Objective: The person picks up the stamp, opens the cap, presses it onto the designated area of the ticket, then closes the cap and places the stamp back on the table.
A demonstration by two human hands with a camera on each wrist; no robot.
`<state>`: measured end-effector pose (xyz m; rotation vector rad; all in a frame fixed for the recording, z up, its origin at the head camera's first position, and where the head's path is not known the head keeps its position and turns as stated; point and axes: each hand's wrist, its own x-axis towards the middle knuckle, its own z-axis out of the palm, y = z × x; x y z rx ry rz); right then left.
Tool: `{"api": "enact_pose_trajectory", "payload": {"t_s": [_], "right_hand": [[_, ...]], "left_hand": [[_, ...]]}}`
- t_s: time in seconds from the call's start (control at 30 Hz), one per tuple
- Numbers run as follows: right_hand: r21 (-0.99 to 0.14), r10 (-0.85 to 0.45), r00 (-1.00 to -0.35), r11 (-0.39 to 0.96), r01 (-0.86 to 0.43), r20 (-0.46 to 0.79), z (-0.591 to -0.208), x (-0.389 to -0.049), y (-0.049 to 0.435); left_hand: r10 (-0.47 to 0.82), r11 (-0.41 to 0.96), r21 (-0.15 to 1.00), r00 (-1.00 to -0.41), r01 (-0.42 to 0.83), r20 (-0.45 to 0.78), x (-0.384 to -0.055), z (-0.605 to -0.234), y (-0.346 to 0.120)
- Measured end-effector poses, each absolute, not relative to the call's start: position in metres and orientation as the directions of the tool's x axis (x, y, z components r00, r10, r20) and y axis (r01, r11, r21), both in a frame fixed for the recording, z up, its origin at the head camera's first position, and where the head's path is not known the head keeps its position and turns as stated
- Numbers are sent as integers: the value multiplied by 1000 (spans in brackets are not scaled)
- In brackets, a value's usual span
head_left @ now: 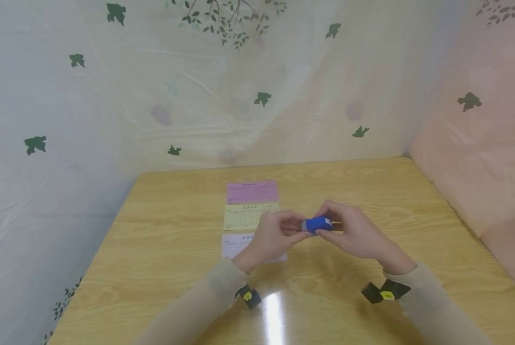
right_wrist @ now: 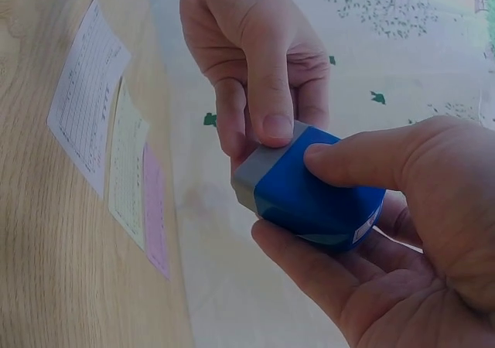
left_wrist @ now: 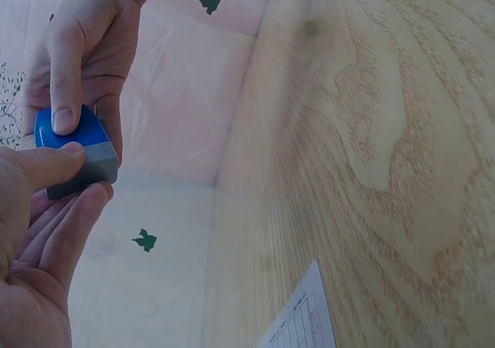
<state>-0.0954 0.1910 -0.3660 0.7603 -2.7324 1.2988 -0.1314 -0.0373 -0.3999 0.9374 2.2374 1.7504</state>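
Between both hands, above the table, is a small blue stamp (head_left: 318,224) with a grey cap (right_wrist: 267,165) at one end. My left hand (head_left: 271,238) pinches the grey cap between thumb and fingers. At the other end, my right hand (head_left: 357,234) grips the blue body (right_wrist: 321,195), thumb on top and fingers underneath. In the left wrist view the cap (left_wrist: 91,168) sits against the blue body. What lies under the cap is hidden. The left hand and forearm partly cover a white printed slip (head_left: 235,245) and a yellow printed slip (head_left: 239,218).
Beyond the yellow slip lies a pink printed slip (head_left: 252,192), making a column on the wooden table (head_left: 166,230). Patterned cloth (head_left: 223,96) hangs behind the table and along both sides. A bright light reflection shows near the front.
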Motion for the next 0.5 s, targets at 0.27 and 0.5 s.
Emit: {"api": "enact_pose_trajectory", "payload": {"t_s": [0.27,0.5], "right_hand": [[-715,-438,-878,550,-432,193,-365,-98,189],[-664,-387,-901,623,-413,197,-361,-106,197]], "left_hand": [[567,132,916,-787,380,245,-133,-403,-41],[554,262,898,-817,353,160,-137,-405,-51]]}}
